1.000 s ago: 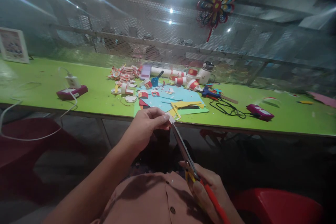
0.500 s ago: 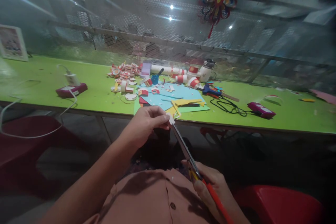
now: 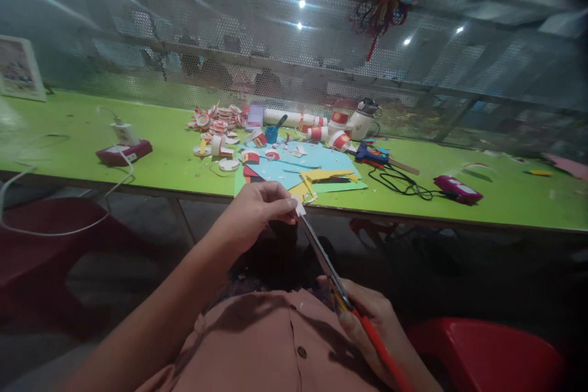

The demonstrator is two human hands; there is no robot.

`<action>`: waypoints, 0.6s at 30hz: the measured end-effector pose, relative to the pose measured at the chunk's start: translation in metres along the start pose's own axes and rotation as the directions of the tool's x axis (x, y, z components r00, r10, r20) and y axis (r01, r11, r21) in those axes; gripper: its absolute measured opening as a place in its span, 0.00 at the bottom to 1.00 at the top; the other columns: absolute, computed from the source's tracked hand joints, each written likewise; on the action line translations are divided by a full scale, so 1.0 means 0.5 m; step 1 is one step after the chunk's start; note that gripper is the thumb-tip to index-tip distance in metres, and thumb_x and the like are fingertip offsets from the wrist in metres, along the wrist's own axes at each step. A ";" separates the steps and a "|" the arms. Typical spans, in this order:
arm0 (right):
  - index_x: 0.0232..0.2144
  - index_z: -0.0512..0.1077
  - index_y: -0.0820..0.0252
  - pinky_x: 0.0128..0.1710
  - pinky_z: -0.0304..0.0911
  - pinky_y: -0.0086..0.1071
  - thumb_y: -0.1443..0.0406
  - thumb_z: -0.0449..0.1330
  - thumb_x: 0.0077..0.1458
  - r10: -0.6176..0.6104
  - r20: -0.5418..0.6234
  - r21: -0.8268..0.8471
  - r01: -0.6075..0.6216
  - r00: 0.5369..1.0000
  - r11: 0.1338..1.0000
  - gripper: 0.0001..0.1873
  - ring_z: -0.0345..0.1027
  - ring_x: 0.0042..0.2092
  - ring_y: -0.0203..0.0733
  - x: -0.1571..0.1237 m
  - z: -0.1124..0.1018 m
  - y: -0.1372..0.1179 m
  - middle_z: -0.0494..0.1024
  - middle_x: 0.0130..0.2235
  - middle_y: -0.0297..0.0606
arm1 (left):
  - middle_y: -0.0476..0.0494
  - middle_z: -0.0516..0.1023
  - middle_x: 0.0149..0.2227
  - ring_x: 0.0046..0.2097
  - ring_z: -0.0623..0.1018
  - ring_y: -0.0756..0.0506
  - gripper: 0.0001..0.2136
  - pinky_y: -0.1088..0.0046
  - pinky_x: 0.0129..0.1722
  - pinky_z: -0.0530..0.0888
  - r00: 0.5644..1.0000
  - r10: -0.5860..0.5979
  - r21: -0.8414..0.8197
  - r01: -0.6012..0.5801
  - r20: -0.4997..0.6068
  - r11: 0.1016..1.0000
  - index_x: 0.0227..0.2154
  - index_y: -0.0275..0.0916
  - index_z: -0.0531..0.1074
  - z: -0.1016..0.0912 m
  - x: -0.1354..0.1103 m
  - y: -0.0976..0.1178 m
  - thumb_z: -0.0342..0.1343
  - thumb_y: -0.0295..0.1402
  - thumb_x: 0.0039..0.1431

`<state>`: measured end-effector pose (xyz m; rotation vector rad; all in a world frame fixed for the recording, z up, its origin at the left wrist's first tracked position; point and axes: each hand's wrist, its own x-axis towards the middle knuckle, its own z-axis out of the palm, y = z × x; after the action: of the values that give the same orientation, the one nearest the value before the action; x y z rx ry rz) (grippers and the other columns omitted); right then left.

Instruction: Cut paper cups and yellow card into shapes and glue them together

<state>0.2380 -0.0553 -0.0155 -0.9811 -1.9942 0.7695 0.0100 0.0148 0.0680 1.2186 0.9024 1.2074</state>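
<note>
Between thumb and fingers, my left hand pinches a small white piece of paper just off the table's front edge. My right hand grips a pair of scissors with red-orange handles. The long blades point up and left, their tips touching the paper's lower edge; whether they cut into it I cannot tell. Beyond my hands lie light blue paper sheets strewn with white scraps, and a yellow cut paper at their front edge.
On the green table are paper cups, a heap of red-and-white paper pieces, a blue glue gun with a black cord, and purple power strips. A bottle stands behind. Red stools flank me.
The view has tilted slightly, so the table sits a little higher in the picture. My hands, the paper and the scissors keep almost the same positions.
</note>
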 end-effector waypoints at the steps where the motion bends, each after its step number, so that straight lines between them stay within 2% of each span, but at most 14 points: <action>1: 0.45 0.74 0.60 0.42 0.67 0.28 0.52 0.53 0.57 0.001 0.001 -0.002 -0.001 1.000 1.000 0.22 0.74 0.42 0.44 0.000 -0.001 -0.001 0.80 0.41 0.43 | 0.46 0.75 0.22 0.25 0.74 0.51 0.08 0.74 0.31 0.71 1.000 0.001 0.001 -0.001 0.001 1.000 0.20 0.34 0.71 0.000 0.000 0.001 0.63 0.32 0.45; 18: 0.43 0.76 0.61 0.39 0.67 0.27 0.60 0.57 0.54 -0.018 -0.032 0.022 0.018 0.999 1.000 0.16 0.75 0.38 0.41 0.000 0.005 0.001 0.81 0.39 0.40 | 0.46 0.76 0.23 0.26 0.74 0.51 0.08 0.75 0.31 0.71 1.000 0.008 0.006 -0.008 0.006 1.000 0.20 0.34 0.71 -0.002 -0.001 -0.012 0.62 0.32 0.46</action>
<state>0.2359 -0.0555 -0.0173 -0.9557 -1.9605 0.7597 0.0100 0.0150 0.0620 1.2305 0.8983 1.2074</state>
